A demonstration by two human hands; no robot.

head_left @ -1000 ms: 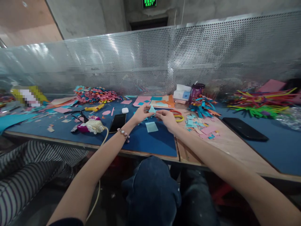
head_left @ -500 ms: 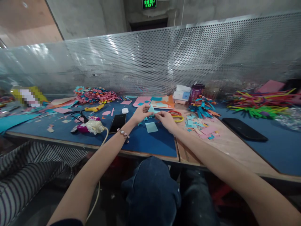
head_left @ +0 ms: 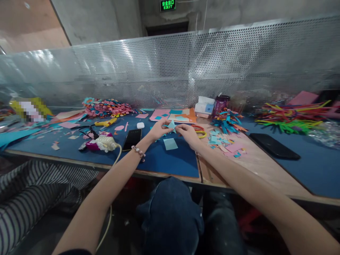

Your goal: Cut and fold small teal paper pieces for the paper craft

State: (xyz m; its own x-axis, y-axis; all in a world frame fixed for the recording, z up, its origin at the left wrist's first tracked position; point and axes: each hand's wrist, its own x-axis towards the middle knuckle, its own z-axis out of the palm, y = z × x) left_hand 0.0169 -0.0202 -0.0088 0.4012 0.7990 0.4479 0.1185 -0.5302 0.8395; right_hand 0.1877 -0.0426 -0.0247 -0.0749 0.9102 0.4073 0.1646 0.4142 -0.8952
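Between my two hands is a small piece of light blue paper (head_left: 172, 125), raised above the table, with a pointed top. My left hand (head_left: 158, 130) pinches it from the left side. My right hand (head_left: 188, 134) has its thumb and fingertips closed on its right edge. Below them a pale blue square of paper (head_left: 170, 144) lies flat on the blue mat (head_left: 164, 163). Scissors with red and yellow handles (head_left: 202, 134) lie just behind my right hand, partly hidden by it.
Left of my hands lie a phone (head_left: 132, 139), a white earbud case (head_left: 140, 125) and a power strip (head_left: 102, 142) with a cable. Paper scraps (head_left: 221, 140) and a dark phone (head_left: 274, 146) are on the right. A perforated metal screen (head_left: 159, 71) stands behind the table.
The light blue paper between my fingers has turned a little and shows more of its pointed face. Both hands stay in nearly the same place.
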